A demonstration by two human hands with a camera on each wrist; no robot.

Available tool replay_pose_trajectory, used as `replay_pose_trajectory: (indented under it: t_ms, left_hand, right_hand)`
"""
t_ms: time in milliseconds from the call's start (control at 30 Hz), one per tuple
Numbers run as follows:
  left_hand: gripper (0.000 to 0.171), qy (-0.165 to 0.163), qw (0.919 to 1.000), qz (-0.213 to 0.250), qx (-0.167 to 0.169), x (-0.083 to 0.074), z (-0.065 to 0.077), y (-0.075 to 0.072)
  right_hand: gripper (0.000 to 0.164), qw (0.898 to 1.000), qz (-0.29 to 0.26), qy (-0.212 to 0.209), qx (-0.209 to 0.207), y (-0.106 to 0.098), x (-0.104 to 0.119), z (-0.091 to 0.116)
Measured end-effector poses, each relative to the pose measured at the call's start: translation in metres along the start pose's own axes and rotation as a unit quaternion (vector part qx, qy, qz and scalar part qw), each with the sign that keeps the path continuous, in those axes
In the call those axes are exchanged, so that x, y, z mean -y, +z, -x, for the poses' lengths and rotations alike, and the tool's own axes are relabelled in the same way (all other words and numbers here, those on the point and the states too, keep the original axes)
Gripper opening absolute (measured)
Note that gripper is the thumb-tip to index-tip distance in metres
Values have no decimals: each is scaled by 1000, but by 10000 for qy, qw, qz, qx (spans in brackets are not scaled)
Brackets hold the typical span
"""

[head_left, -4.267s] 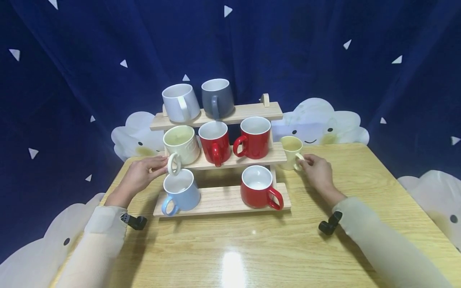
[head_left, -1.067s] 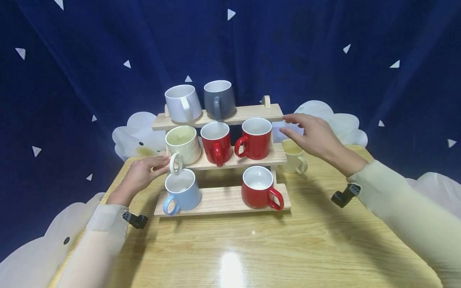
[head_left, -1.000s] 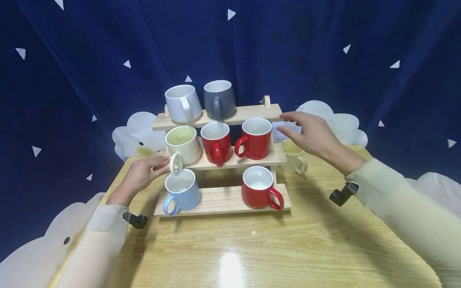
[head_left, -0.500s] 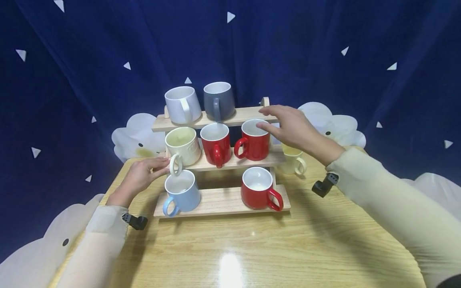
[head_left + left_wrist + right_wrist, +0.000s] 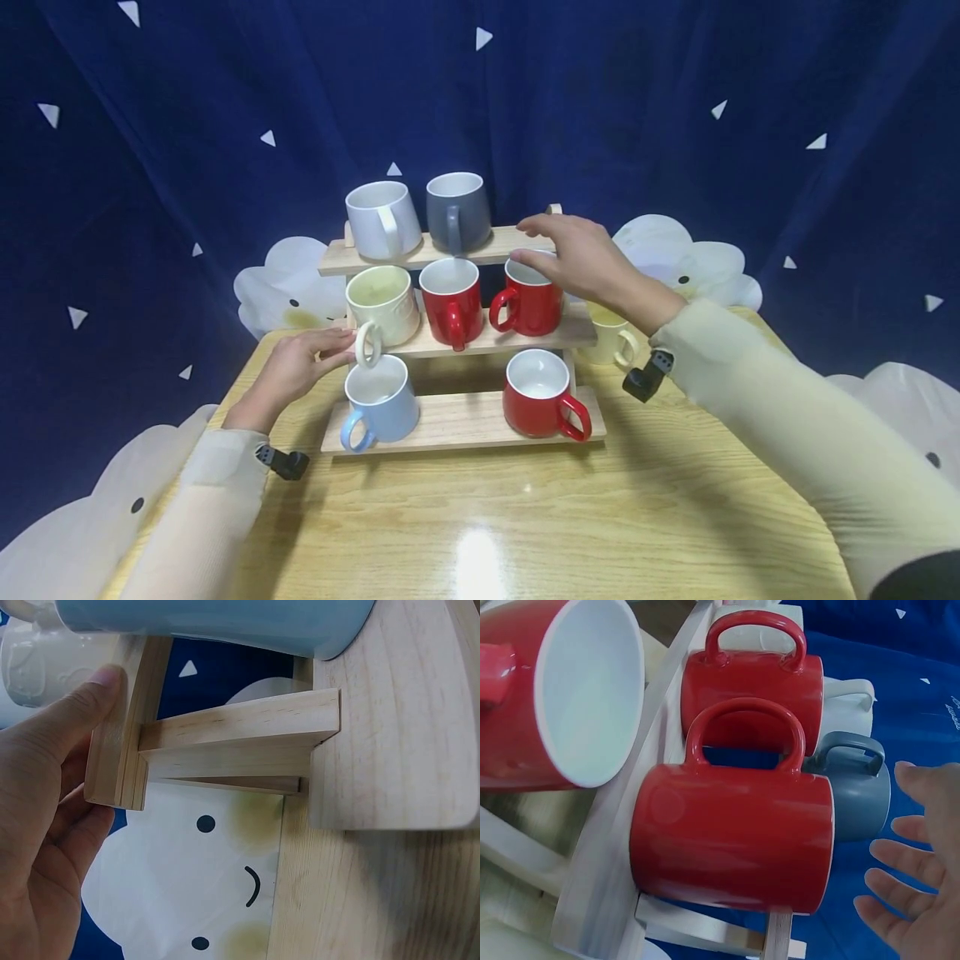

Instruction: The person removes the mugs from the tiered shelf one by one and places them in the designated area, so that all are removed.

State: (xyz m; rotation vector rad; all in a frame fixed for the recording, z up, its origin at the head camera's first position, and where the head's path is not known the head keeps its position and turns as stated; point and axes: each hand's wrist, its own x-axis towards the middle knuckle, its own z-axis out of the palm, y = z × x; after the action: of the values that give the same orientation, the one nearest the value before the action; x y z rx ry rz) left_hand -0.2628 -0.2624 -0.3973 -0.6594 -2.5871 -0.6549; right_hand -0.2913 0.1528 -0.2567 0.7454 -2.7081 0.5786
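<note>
My left hand (image 5: 288, 371) grips the left end of the middle tier of a wooden three-tier mug rack (image 5: 459, 419). In the left wrist view its thumb lies on top of the board (image 5: 124, 739), fingers beneath. My right hand (image 5: 588, 260), fingers spread and holding nothing, hovers over the right red mug (image 5: 536, 310) on the middle tier, partly hiding its rim. Beside that mug are another red mug (image 5: 450, 304) and a cream mug (image 5: 384, 312). In the right wrist view the fingers reach near the dark grey mug (image 5: 855, 791) on the top tier.
A white mug (image 5: 381, 221) shares the top tier with the grey one. Below stand a light blue mug (image 5: 384, 404) and a red mug (image 5: 534, 400). A pale yellow cup (image 5: 606, 342) is on the table (image 5: 420, 517) right of the rack, beneath my right forearm.
My right hand has let go of the pale yellow cup's handle, risen, and moved left over the rack's upper right. My left hand keeps its hold on the rack.
</note>
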Motion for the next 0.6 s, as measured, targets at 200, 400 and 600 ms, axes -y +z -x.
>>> replay_pose_trajectory:
  t_ms: [200, 400, 600]
  left_hand:
    - [37, 41, 10000, 21, -10, -1, 0, 0]
    - [37, 79, 10000, 20, -25, -1, 0, 0]
    - [37, 88, 9999, -26, -46, 0, 1, 0]
  right_hand:
    - [54, 9999, -47, 68, 70, 3, 7, -6]
    - [56, 9991, -130, 360, 180, 7, 14, -11]
    - [55, 9983, -157, 539, 158, 11, 18, -17]
